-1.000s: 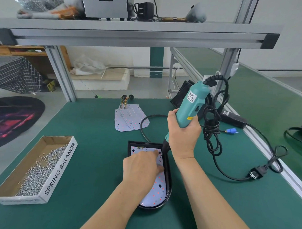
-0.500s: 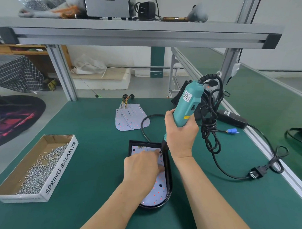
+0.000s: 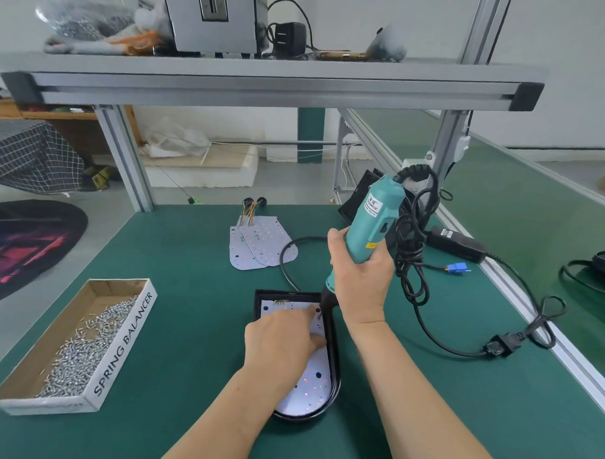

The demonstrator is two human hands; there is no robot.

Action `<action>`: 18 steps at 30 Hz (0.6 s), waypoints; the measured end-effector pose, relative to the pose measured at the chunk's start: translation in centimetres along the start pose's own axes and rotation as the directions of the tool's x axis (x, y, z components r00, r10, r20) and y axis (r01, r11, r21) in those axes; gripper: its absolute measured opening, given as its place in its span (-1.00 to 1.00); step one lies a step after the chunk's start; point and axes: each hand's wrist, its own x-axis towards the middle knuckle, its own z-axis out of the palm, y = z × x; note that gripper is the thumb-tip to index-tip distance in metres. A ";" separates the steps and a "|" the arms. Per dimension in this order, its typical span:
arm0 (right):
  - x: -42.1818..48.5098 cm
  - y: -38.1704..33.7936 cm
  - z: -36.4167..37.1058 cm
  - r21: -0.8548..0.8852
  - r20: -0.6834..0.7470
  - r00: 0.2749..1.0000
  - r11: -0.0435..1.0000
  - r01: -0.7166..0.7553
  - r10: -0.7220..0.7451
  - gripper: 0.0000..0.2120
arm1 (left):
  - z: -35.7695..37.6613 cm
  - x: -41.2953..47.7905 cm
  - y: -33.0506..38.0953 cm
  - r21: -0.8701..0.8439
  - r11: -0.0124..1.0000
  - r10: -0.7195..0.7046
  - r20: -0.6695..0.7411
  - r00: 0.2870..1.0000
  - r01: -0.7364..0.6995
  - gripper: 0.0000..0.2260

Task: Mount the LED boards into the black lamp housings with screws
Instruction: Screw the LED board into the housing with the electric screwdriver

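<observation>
- Two hands show, both bare: the left hand (image 3: 280, 338) and, just beyond it and to its right, the right hand (image 3: 361, 276).
- Each hand runs into an uncovered forearm: the left forearm (image 3: 226, 408) below the left hand, the right forearm (image 3: 408, 387) to the right of it.
- Both arms are uncovered right up to where they leave view.
- Whether a sleeve is worn higher up cannot be told.
- The left hand shows its back and knuckles.
- The fingernails are too small to make out.
</observation>
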 end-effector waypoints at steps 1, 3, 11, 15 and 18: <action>0.1 -0.6 -0.3 0.030 -0.024 1.000 0.999 0.014 -0.013 -0.81 | -0.1 0.0 -0.2 -0.033 0.999 -0.016 0.014 1.000 0.016 -0.82; 0.5 -1.7 -0.8 0.117 -0.110 0.994 0.993 0.027 -0.014 -0.88 | -0.2 0.0 -0.5 -0.051 0.998 -0.032 0.058 0.998 0.034 -0.82; -1.5 -3.8 -2.8 0.268 -0.245 0.960 0.961 -0.067 0.135 -0.82 | -1.5 -1.3 -3.1 -0.771 0.569 -0.185 0.218 0.958 0.286 -0.64; -3.0 -4.8 -2.5 0.357 -0.261 0.940 0.927 -0.116 0.218 -0.71 | -2.6 -3.0 -4.1 -0.936 -0.066 -0.139 0.352 0.926 0.346 -0.72; -4.1 -5.7 -2.1 0.390 -0.270 0.933 0.913 -0.118 0.236 -0.76 | -2.7 -4.2 -4.4 -0.904 -0.233 -0.076 0.383 0.921 0.357 -0.82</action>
